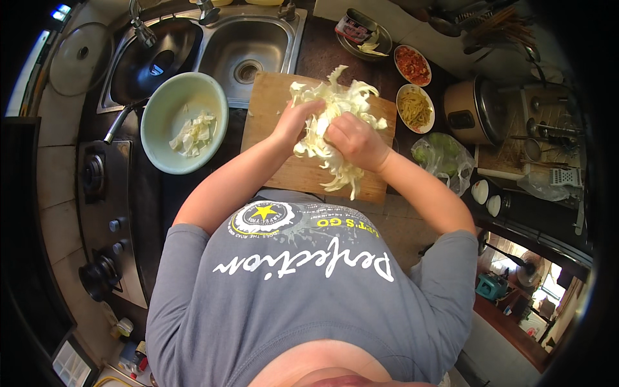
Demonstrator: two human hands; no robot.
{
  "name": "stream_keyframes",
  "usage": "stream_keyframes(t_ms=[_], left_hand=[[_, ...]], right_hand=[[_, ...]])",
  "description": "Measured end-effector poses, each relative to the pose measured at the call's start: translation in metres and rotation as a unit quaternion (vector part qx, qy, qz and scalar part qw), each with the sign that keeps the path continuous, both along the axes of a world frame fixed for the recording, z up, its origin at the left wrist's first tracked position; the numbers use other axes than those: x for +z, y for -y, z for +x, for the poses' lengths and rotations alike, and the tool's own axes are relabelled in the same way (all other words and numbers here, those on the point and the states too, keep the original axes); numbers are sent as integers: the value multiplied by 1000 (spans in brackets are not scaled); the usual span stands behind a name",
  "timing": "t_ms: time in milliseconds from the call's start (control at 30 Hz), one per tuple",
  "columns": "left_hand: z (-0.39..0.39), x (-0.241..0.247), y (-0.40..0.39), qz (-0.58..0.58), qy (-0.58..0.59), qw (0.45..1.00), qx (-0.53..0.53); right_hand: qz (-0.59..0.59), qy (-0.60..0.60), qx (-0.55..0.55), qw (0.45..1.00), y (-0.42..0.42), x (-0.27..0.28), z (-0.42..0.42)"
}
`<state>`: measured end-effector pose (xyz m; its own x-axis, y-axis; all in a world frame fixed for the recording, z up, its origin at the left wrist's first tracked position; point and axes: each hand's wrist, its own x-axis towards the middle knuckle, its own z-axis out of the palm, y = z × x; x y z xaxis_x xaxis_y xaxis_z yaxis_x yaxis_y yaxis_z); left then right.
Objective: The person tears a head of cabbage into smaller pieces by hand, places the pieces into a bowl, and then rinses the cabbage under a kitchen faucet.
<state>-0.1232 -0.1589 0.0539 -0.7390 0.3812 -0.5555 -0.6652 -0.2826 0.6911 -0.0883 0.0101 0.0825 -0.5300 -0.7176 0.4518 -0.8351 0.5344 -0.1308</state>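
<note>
Over a wooden cutting board, both hands hold a loose, spreading bunch of pale yellow-white cabbage leaves. My left hand grips the near left side of the bunch, thumb laid across it. On the right, my right hand has its fingers curled into the leaves. Torn ends stick out above and hang below the hands. To the left, a pale green basin contains some cut cabbage pieces.
A steel sink lies behind the board, with a wok in its left bowl. Dishes of chopped red peppers and yellowish strips stand right, near a bag of green vegetables and a rice cooker. A gas stove is left.
</note>
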Motion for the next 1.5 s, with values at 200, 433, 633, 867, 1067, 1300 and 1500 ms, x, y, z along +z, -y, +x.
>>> stream_keyframes(t_ms=[200,433,633,867,1067,1300,1500], left_hand=[[12,26,-1,13,73,997,-26],[11,16,9,35,91,995,-30],[4,1,16,118,20,982,144],[2,-37,17,123,-141,940,285],[15,-32,-1,54,-245,903,349],[30,-27,-1,-43,-356,876,324],[36,-36,6,-66,-398,866,297]], right_hand=[[38,43,156,986,0,35,10],[62,41,207,975,9,48,4],[60,-26,40,997,6,42,-18],[-316,148,-322,880,17,-3,38],[-520,532,-313,590,29,-24,25],[-525,545,-367,541,33,-13,8],[-600,564,-356,441,33,-24,11]])
